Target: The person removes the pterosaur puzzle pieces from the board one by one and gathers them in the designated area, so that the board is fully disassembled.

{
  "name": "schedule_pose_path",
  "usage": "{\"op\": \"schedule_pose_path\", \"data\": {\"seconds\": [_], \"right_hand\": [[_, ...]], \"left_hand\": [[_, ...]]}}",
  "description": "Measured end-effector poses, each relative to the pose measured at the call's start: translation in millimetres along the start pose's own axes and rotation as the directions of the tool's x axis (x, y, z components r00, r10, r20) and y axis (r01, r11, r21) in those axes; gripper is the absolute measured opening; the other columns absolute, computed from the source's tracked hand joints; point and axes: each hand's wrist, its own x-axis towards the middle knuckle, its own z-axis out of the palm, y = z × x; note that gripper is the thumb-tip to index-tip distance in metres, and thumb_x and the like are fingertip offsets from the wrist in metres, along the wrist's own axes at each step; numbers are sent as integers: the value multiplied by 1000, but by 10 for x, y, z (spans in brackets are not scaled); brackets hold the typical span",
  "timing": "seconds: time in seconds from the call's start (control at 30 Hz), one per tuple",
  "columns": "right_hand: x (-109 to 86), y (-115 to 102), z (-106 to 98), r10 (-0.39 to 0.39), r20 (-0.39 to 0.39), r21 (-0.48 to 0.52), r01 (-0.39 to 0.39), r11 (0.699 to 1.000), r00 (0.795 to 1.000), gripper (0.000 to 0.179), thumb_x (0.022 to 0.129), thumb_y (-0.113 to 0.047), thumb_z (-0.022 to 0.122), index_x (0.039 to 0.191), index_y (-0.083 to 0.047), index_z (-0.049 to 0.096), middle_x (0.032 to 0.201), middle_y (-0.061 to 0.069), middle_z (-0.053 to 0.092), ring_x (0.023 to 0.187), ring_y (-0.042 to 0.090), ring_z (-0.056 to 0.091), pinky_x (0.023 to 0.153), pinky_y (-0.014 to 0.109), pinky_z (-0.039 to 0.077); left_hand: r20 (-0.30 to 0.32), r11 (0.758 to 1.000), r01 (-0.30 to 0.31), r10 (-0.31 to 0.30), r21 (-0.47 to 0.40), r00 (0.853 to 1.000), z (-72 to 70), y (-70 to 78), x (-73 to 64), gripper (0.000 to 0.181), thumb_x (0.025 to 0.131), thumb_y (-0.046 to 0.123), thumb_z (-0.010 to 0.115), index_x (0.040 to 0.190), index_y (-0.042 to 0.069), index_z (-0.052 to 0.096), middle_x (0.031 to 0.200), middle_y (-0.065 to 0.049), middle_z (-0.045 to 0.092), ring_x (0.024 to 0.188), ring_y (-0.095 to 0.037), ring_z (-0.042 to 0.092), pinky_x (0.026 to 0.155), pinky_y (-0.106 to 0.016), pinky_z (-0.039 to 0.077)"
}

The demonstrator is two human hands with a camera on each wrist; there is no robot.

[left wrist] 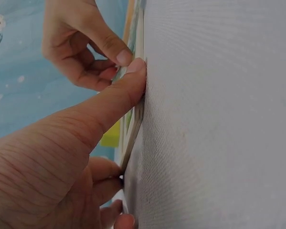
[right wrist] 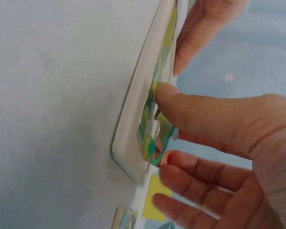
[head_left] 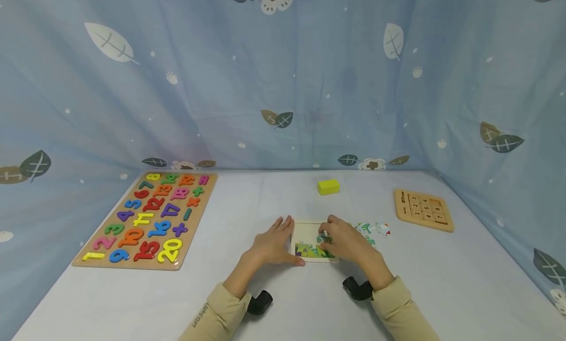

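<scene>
A shallow wooden puzzle board (head_left: 305,229) lies on the table, with green picture pieces (head_left: 309,251) along its near side. My left hand (head_left: 271,242) rests at the board's left side, thumb at the near corner and fairly straight fingers by the far corner. Over the board's right part, my right hand (head_left: 347,239) pinches a puzzle piece (right wrist: 167,131) between thumb and fingers. This piece is tilted above the filled row, and the fingers partly hide it. More loose pieces (head_left: 363,228) lie just right of the board.
A yellow block (head_left: 328,187) stands behind the board. To the right lies a wooden sliding number puzzle (head_left: 423,210). A large number board (head_left: 141,220) with colourful digits covers the left side. A patterned blue curtain (head_left: 283,75) hangs behind the white table (head_left: 247,198).
</scene>
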Motion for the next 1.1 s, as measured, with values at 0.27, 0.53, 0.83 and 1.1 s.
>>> {"op": "schedule_pose_path", "data": {"seconds": [0.27, 0.53, 0.83, 1.1], "right_hand": [[-11, 35, 12, -65, -51, -49, 62, 997, 997, 27, 77, -16, 80, 98, -2, 72, 86, 2, 59, 72, 9, 51, 65, 25, 47], [-26, 92, 17, -122, -75, -91, 115, 989, 990, 23, 76, -17, 81, 93, -3, 73, 81, 0, 56, 67, 7, 44, 59, 20, 41], [-28, 92, 44, -152, -94, -113, 141, 984, 984, 24, 77, -17, 81, 96, -5, 73, 83, 0, 58, 69, 7, 48, 60, 22, 43], [-20, 70, 23, -116, -57, -56, 113, 992, 992, 25, 79, -15, 79, 99, -3, 72, 92, 4, 63, 82, 15, 58, 72, 31, 52]], "left_hand": [[-6, 1000, -6, 6, 4, 1000, 8, 15, 3, 110, 72, 60, 75, 154, 9, 22, 162, -4, 17, 150, -25, 14, 97, -61, 41], [1, 1000, -6, 6, 5, 1000, 20, 26, 5, 110, 72, 61, 75, 154, 9, 21, 162, -4, 16, 150, -24, 13, 97, -58, 43], [-3, 1000, 2, -2, 21, 1000, 7, 9, 0, 110, 72, 61, 75, 154, 10, 22, 162, -3, 17, 150, -24, 13, 97, -59, 43], [1, 1000, 1, -1, 9, 1000, -12, -5, -11, 110, 72, 61, 75, 154, 9, 22, 162, -4, 17, 150, -25, 13, 96, -61, 42]]}}
